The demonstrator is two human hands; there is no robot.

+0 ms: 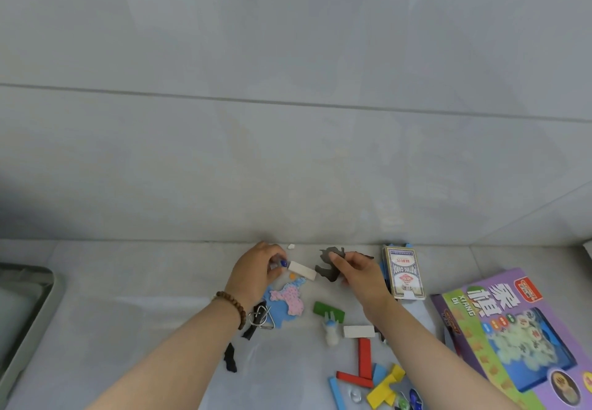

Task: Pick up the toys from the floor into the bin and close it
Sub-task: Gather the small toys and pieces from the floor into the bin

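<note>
My left hand [256, 270] pinches a small blue marble [283, 263] and the end of a white wooden block [301, 270] just above the floor. My right hand [358, 273] grips a flat black puzzle piece [326, 265]. Under the hands lie a pink and blue map puzzle piece [286, 300], a green block [328, 308], another white block [358, 331], a small white and blue figure [331, 332] and a metal ring puzzle [261, 318]. The grey bin [41, 307] shows partly at the left edge.
A playing card box [403, 273] stands by the wall. A purple chess game box [512, 336] lies at the right. Red, blue and yellow blocks [365, 374] and glass marbles [355, 395] sit near the bottom edge. Black puzzle scraps [230, 358] lie by my left forearm.
</note>
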